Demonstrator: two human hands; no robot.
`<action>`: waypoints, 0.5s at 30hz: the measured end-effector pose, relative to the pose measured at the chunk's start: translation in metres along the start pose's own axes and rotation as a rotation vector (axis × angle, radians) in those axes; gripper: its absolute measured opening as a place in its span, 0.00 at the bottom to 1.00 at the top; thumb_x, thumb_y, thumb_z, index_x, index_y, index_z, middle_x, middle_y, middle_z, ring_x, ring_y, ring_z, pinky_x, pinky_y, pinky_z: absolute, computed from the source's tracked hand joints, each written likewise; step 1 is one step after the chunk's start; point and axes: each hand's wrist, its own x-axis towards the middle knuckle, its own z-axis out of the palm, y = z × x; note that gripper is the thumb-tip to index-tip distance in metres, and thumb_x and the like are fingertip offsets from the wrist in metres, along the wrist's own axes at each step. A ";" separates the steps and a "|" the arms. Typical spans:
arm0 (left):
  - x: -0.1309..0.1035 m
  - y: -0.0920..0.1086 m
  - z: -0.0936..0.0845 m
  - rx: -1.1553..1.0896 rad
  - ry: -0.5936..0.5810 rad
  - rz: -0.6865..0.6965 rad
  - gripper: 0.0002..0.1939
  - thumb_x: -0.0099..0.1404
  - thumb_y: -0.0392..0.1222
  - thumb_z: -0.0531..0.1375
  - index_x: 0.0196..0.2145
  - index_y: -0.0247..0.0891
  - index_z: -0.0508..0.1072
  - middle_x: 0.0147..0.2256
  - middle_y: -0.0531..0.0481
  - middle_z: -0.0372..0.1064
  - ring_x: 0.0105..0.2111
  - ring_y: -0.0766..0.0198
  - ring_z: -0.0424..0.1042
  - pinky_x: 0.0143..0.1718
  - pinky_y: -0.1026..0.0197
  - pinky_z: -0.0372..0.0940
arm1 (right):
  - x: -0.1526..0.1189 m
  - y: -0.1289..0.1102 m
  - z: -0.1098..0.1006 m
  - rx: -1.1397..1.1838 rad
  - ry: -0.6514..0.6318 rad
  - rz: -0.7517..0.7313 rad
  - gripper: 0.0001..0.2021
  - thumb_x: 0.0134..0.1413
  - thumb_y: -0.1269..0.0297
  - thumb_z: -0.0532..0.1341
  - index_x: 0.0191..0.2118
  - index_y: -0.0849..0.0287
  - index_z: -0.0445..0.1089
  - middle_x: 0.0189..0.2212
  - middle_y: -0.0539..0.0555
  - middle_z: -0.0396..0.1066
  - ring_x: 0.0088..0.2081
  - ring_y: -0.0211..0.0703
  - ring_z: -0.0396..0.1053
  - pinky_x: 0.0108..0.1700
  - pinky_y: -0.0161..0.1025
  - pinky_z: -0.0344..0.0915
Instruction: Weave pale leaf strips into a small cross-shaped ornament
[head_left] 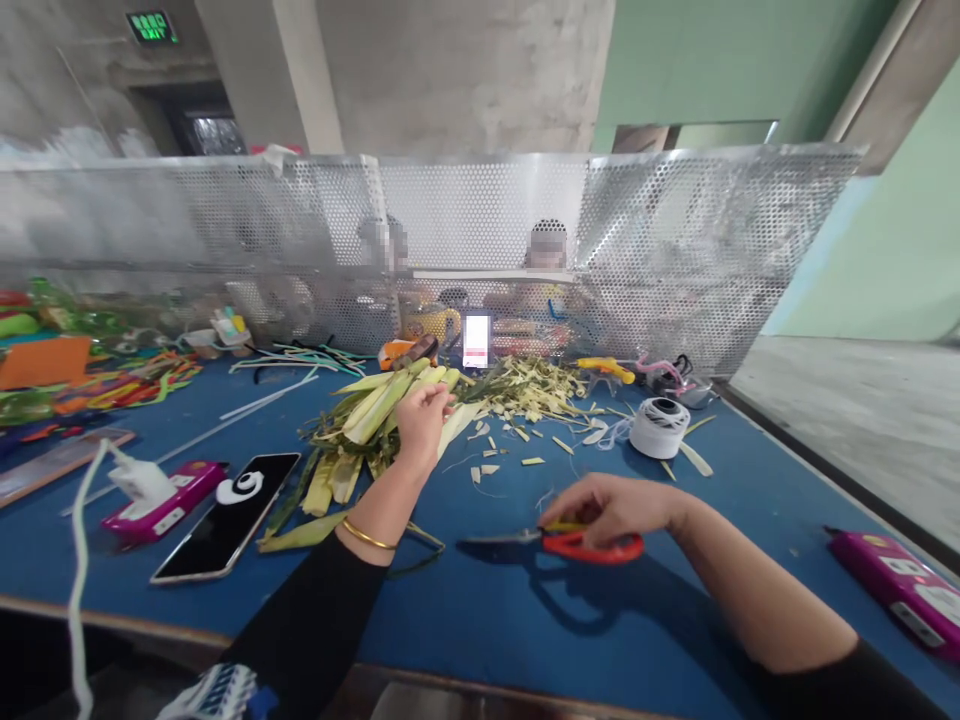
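My left hand (424, 418) is over the right side of a pile of pale green-yellow corn husks (379, 408). Its fingers are curled together at the tips, and whatever may be between them is too small to make out. Behind that hand, a pale husk strip (456, 428) slants to the right. My right hand (598, 508) grips a pair of scissors (600, 547) by the red handles, just above the blue table (480, 620). The scissor blades point left and look closed. Cut husk pieces (536, 388) lie in a heap beyond both hands.
At right stand a white spool of string (658, 428) and yellow-handled tool (607, 368). A smartphone (229, 515) and magenta power bank (165, 500) lie at left; another magenta device (900, 590) sits far right. A perforated metal screen (480, 210) closes off the back, with people behind it.
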 end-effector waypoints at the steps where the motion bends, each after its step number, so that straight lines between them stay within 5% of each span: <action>1: 0.000 0.000 0.000 -0.005 -0.005 -0.004 0.06 0.51 0.37 0.63 0.30 0.35 0.75 0.27 0.49 0.73 0.23 0.69 0.67 0.24 0.65 0.63 | 0.008 0.000 -0.006 -0.013 0.101 0.017 0.20 0.43 0.73 0.62 0.46 0.57 0.77 0.26 0.47 0.72 0.24 0.31 0.61 0.25 0.28 0.56; 4: 0.000 0.002 -0.001 -0.022 -0.005 -0.013 0.07 0.51 0.38 0.63 0.30 0.35 0.75 0.27 0.50 0.73 0.22 0.70 0.67 0.25 0.66 0.62 | 0.032 0.003 -0.029 0.072 0.623 0.149 0.18 0.40 0.74 0.62 0.41 0.59 0.79 0.16 0.45 0.65 0.17 0.29 0.53 0.19 0.28 0.48; 7: 0.002 0.005 -0.004 -0.038 0.002 -0.025 0.08 0.51 0.40 0.64 0.30 0.35 0.75 0.27 0.49 0.73 0.23 0.70 0.67 0.25 0.65 0.62 | 0.038 0.004 -0.043 0.129 0.782 0.159 0.24 0.45 0.70 0.60 0.52 0.61 0.73 0.16 0.46 0.65 0.15 0.30 0.52 0.17 0.29 0.45; 10: 0.008 0.008 -0.010 -0.060 0.009 -0.043 0.11 0.49 0.43 0.66 0.30 0.34 0.75 0.27 0.49 0.73 0.23 0.69 0.68 0.25 0.66 0.61 | 0.018 0.000 -0.045 0.234 0.765 0.117 0.29 0.45 0.65 0.61 0.57 0.61 0.68 0.20 0.47 0.67 0.15 0.29 0.52 0.16 0.29 0.45; 15: 0.026 0.020 -0.027 -0.048 0.083 0.005 0.13 0.49 0.45 0.64 0.32 0.35 0.76 0.30 0.48 0.74 0.25 0.68 0.69 0.26 0.67 0.60 | -0.018 -0.005 -0.041 0.099 0.267 0.166 0.23 0.40 0.66 0.64 0.47 0.57 0.76 0.24 0.49 0.71 0.19 0.31 0.59 0.19 0.29 0.51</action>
